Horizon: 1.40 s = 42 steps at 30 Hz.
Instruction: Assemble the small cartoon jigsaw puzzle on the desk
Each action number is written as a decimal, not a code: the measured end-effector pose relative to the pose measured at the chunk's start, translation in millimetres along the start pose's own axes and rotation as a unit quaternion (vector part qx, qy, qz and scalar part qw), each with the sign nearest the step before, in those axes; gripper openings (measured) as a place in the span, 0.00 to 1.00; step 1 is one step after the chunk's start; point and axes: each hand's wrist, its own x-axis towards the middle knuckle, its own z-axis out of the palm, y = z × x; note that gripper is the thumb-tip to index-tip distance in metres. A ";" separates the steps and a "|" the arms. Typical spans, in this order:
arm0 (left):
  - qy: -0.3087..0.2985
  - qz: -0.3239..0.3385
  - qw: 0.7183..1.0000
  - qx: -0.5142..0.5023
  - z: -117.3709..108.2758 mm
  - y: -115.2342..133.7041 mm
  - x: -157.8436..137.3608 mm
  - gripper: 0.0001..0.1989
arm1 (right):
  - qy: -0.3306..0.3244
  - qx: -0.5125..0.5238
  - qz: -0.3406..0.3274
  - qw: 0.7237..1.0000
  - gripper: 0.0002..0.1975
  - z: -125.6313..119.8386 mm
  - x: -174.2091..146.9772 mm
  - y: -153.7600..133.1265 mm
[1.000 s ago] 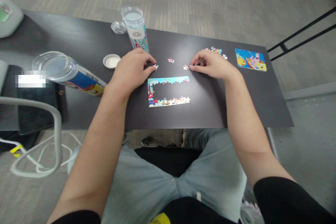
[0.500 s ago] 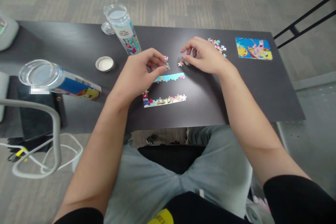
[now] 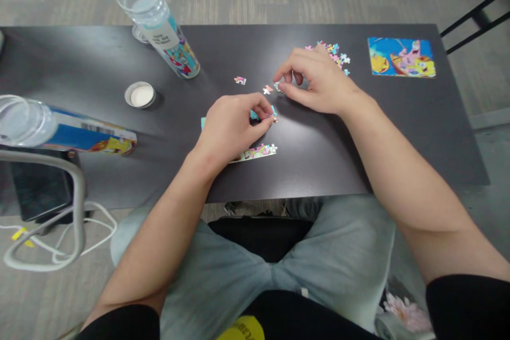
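My left hand [image 3: 235, 123] is closed in a pinch on a small puzzle piece [image 3: 274, 120], at the right end of a blue joined puzzle strip [image 3: 203, 122]. The hand covers most of that strip. Nearer to me lies a second joined strip [image 3: 258, 153], pale with pink figures, partly under the left wrist. My right hand [image 3: 314, 81] hovers low over the table with curved fingers, thumb and forefinger apart. Its thumb tip is at a loose piece [image 3: 278, 86]; another loose piece [image 3: 267, 90] lies just left of it. A further piece [image 3: 240, 80] lies beyond my left hand.
A heap of pieces [image 3: 337, 56] lies behind my right hand, and a cartoon picture card [image 3: 401, 57] to its right. Leftward stand a clear-topped tube [image 3: 171, 42], a white-lined lid [image 3: 141, 95] and another tube [image 3: 91, 130]. A grey curved bar [image 3: 79, 196] rises at front left.
My left hand has moved right and toward me, from the far piece to the blue strip's right end. My right thumb has come closer to the loose piece. The view has shifted slightly.
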 end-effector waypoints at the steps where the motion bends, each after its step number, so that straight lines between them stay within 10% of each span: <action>1: 0.003 0.003 1.000 0.001 -0.8 0.4 0.3 0.05 | -0.005 0.002 -0.001 1.000 0.15 -1.4 -0.3 0.0; 23: 0.026 0.031 0.995 0.094 -7.8 -12.3 -4.5 0.12 | -0.051 -0.046 -0.082 0.994 0.22 17.3 -11.0 -3.0; 42: 0.093 -0.004 0.989 0.118 -26.5 -33.8 -5.8 0.16 | 0.032 -0.098 -0.010 0.995 0.14 27.2 -4.8 -5.3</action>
